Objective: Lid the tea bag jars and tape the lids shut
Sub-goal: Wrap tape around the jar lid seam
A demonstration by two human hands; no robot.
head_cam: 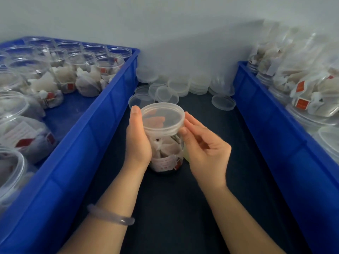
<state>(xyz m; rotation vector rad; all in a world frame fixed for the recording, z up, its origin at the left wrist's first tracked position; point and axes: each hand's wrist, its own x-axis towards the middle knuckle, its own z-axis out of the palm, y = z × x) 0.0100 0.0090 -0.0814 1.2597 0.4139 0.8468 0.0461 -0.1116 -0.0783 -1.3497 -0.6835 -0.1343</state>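
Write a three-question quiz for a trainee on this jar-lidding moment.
1. True or false: the left hand grips the jar.
2. The right hand pinches: A) the rim of the lid; B) a roll of tape; C) a loose tea bag.
3. Fill in: the spare lids lie heaped at the ___ end of the dark table (near/far).
Key: 1 true; 2 A; 3 far.

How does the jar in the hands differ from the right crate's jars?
The held jar wears a lid; the right crate's jars are open, tea bags poking out. The held jar stands on the table; those sit in the blue crate. Both are clear plastic.
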